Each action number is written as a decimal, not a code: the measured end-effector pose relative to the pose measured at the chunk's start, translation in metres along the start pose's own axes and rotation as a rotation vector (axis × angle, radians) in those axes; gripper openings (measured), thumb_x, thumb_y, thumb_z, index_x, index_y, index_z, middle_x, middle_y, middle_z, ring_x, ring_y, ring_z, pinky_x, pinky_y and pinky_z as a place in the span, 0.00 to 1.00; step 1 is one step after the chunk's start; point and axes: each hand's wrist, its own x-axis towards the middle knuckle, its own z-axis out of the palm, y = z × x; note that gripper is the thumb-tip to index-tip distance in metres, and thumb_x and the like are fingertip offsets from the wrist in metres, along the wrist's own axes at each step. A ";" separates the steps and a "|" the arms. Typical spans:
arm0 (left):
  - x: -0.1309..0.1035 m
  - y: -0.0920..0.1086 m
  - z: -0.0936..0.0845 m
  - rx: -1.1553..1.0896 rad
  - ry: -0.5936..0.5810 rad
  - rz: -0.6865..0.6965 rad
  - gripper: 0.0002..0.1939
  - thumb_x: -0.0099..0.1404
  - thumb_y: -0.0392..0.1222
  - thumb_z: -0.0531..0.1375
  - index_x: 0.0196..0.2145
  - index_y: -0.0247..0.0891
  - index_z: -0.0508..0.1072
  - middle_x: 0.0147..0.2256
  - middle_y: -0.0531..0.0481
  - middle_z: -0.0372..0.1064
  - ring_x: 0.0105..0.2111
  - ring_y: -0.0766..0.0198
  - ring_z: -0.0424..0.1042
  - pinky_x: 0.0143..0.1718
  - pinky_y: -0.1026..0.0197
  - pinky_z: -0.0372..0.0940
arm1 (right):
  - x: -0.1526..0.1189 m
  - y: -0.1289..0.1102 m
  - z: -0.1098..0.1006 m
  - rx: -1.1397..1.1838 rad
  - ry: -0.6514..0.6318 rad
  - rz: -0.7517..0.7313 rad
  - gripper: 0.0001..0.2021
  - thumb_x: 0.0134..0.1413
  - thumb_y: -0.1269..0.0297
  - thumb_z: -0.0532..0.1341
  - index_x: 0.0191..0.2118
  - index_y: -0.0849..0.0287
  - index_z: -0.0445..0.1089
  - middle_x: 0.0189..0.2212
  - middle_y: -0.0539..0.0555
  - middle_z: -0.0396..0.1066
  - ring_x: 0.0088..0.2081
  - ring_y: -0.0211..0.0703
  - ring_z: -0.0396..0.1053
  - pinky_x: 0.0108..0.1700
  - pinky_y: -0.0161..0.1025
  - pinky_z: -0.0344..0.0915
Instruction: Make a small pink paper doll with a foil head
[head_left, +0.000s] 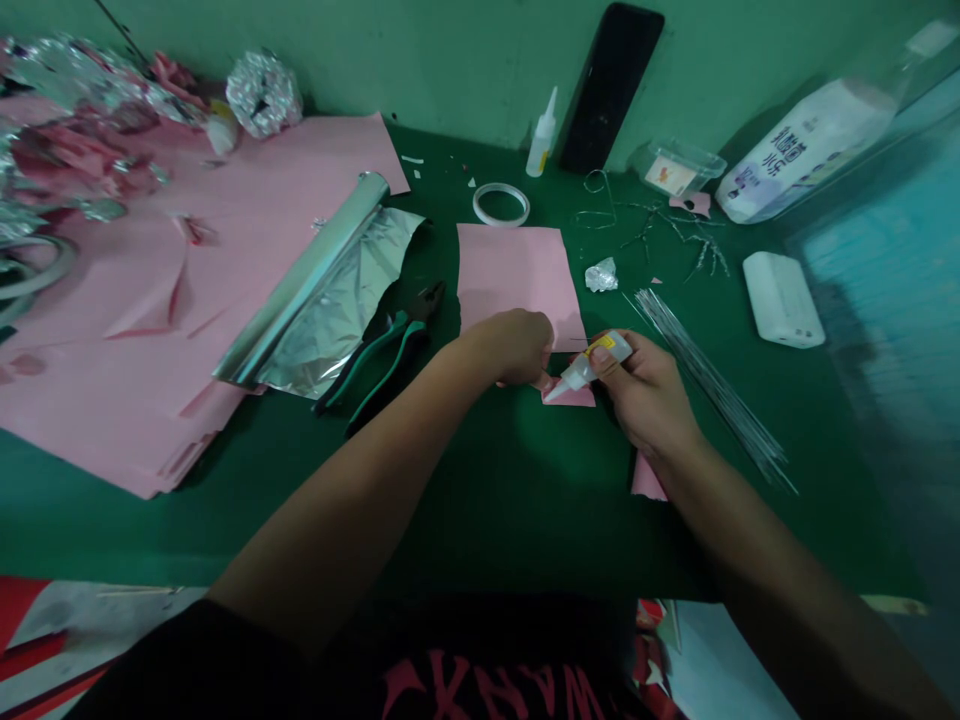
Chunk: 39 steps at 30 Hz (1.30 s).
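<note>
My right hand is closed around a small glue bottle with a yellow label. The bottle tilts down to the left, its pointed nozzle at a small pink paper piece. My left hand has its fingers curled in at the left end of that piece and appears to pinch it; its fingertips are partly hidden. Just beyond both hands lies a larger pink paper sheet, its near edge close to my left hand. Another pink paper strip sticks out from under my right wrist.
Pliers, a foil roll and stacked pink paper lie left. Behind are a tape roll, a second glue bottle and a phone. Thin wires, a white box and a large bottle are right.
</note>
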 end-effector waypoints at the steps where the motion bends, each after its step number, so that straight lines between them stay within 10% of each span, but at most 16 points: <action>1: 0.000 0.000 0.000 -0.002 0.003 0.002 0.17 0.55 0.49 0.67 0.38 0.33 0.78 0.24 0.47 0.73 0.22 0.63 0.68 0.28 0.60 0.58 | 0.000 0.001 0.000 -0.004 0.000 -0.004 0.16 0.51 0.48 0.68 0.36 0.56 0.71 0.30 0.51 0.74 0.31 0.42 0.70 0.36 0.42 0.68; 25: 0.003 -0.005 0.002 -0.050 0.030 0.028 0.14 0.54 0.46 0.67 0.36 0.34 0.78 0.23 0.48 0.72 0.23 0.62 0.70 0.30 0.59 0.60 | 0.003 0.001 0.004 0.197 0.096 0.021 0.16 0.47 0.49 0.70 0.33 0.54 0.69 0.27 0.49 0.71 0.28 0.41 0.70 0.29 0.40 0.68; 34: 0.002 -0.006 0.001 -0.104 -0.004 -0.012 0.17 0.54 0.49 0.68 0.37 0.35 0.76 0.29 0.46 0.75 0.21 0.65 0.69 0.27 0.59 0.60 | 0.015 -0.022 -0.042 0.437 0.281 0.006 0.07 0.52 0.63 0.63 0.30 0.51 0.62 0.39 0.49 0.76 0.15 0.30 0.46 0.16 0.37 0.41; 39: 0.001 -0.006 -0.001 -0.097 -0.012 -0.001 0.18 0.54 0.50 0.67 0.38 0.34 0.76 0.30 0.45 0.76 0.21 0.64 0.70 0.27 0.59 0.62 | 0.022 -0.013 -0.056 0.315 0.097 -0.159 0.06 0.54 0.57 0.63 0.36 0.47 0.66 0.47 0.49 0.72 0.23 0.36 0.59 0.19 0.38 0.51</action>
